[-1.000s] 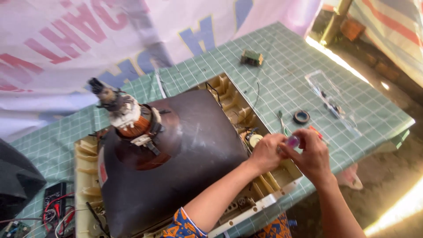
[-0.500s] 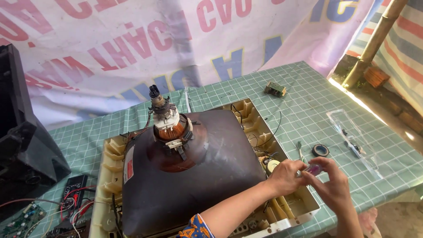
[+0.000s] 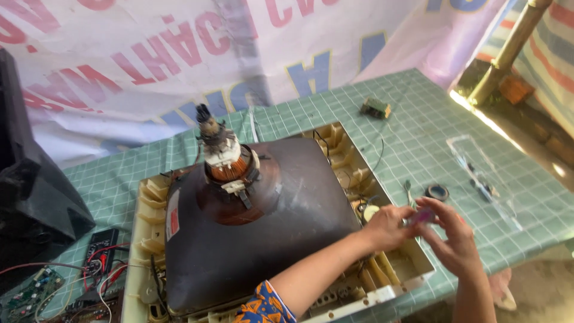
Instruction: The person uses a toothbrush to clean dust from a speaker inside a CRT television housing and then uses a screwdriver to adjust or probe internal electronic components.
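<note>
Both hands meet over the right front corner of a cream plastic television frame [image 3: 382, 294] that lies face-down on the counter [image 3: 418, 131], which is covered in a green checked mat. The left hand [image 3: 387, 226] and right hand [image 3: 454, 239] pinch a small purple-handled tool [image 3: 423, 216] between their fingertips, each closed on it; its tip cannot be made out. The tool sits just above the frame's right rim.

Inside the frame lies a dark picture tube [image 3: 263, 239], neck pointing up, with a copper deflection coil [image 3: 226, 170] round the neck.

On the mat to the right: a black ring [image 3: 437, 192] near the hands, a clear plastic strip [image 3: 487, 179] beyond it, a small green circuit board [image 3: 375, 108] farther back. At far left, a black television back cover [image 3: 30, 197]; red and black wires [image 3: 95, 269] and another board [image 3: 27, 290] lie at the left front corner.
</note>
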